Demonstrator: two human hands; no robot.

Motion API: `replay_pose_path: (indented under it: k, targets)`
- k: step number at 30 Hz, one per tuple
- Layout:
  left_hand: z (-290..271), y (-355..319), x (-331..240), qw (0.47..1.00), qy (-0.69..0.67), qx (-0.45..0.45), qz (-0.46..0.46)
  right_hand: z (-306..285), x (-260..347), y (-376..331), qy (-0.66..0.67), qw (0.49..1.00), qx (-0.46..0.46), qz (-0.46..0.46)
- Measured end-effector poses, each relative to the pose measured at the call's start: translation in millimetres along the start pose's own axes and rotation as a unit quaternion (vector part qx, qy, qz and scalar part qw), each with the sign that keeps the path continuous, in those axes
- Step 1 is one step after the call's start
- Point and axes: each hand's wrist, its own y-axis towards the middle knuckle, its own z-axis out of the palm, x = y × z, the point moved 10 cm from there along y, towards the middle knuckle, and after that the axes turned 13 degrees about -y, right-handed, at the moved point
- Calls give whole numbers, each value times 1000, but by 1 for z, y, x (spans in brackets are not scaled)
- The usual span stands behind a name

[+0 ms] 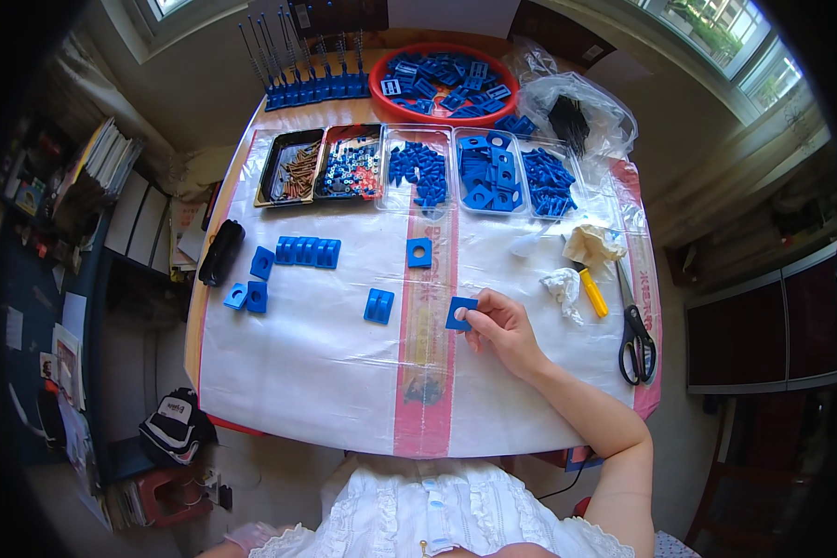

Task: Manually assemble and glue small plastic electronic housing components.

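My right hand pinches a blue square plastic piece between thumb and fingers, over the middle of the table. Left of it lies a blue piece with rounded ridges. A square blue piece with a round hole rests a little farther off. Toward the left stands a row of ridged blue pieces, with several loose blue pieces nearby. Low at the picture's bottom edge, beside my body, my left hand is only partly visible, its fingers unclear.
Trays of screws, small metal parts and blue parts line the far side. Behind them are a red basin and a blue rack with springs. Scissors, a yellow-handled tool and crumpled tissue lie right.
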Motion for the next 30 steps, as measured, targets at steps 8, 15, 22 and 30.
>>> replay_pose_path:
  k: [8,15,22,30]
  targets:
    - [-11,26,-54,979,-41,-140,141,7,4,1,1,1000,6,6]
    - [-14,13,-91,967,-22,-164,193,4,3,1,-9,1000,10,0]
    - [-21,8,-97,966,7,-178,190,5,3,0,-20,1000,15,2]
    - [-26,2,-104,964,61,-187,181,6,3,-3,-21,1000,18,-2]
